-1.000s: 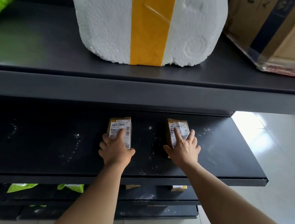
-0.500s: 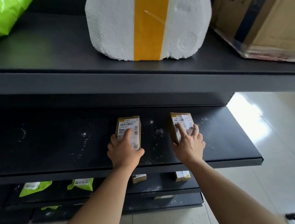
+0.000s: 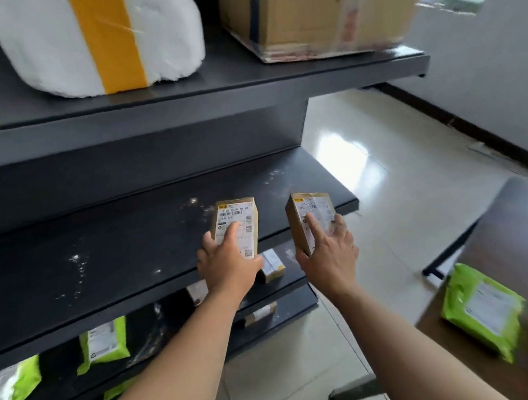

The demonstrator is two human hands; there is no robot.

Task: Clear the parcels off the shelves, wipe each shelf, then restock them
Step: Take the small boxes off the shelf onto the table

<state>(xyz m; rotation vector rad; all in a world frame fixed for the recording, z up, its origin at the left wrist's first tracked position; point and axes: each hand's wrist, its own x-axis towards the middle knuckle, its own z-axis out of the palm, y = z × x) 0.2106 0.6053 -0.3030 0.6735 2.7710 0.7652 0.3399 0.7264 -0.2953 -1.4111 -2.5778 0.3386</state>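
Two small brown parcels with white barcode labels are over the front right part of the dark middle shelf (image 3: 102,261). My left hand (image 3: 226,263) grips the left small parcel (image 3: 237,215), forefinger on its label. My right hand (image 3: 328,254) grips the right small parcel (image 3: 308,208), which is lifted and reaches past the shelf's front edge. The shelf surface carries white dust specks.
On the top shelf (image 3: 183,92) stand a white foam box with yellow tape (image 3: 51,43) and a cardboard box (image 3: 319,10). Lower shelves hold green mailer bags (image 3: 104,344) and small boxes (image 3: 271,264). A brown table (image 3: 499,243) at right carries green bags (image 3: 483,308).
Both hands have drawn the two small parcels toward the shelf's front edge and to the right. The view has swung right, bringing the table and floor into sight.
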